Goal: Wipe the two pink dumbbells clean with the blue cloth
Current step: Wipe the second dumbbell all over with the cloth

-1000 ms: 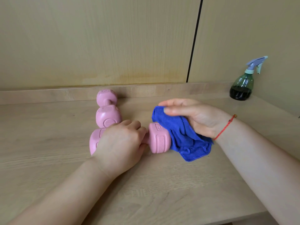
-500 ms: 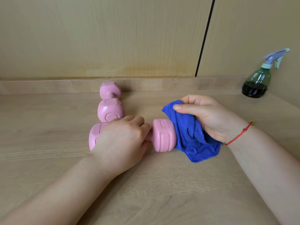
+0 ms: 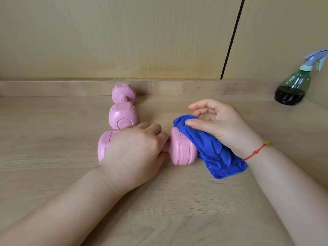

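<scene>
Two pink dumbbells lie on the wooden table. The near dumbbell (image 3: 182, 148) lies crosswise, and my left hand (image 3: 136, 153) grips its handle, hiding the middle of it. The blue cloth (image 3: 209, 148) is pressed against the right end of this dumbbell. My right hand (image 3: 220, 125) holds the cloth there, thumb on top of it, the other fingers lifted and loosely curled behind. The far dumbbell (image 3: 123, 110) lies lengthwise, one end against the back ledge, untouched.
A green spray bottle (image 3: 292, 87) with a lilac trigger and dark liquid stands at the far right, by the wall. A low wooden ledge (image 3: 53, 88) runs along the back of the table (image 3: 177, 210). Wood panels rise behind it.
My right hand has slid the cloth up over the dumbbell's right end, and its fingers have lifted off the cloth. The left hand keeps its grip on the handle.
</scene>
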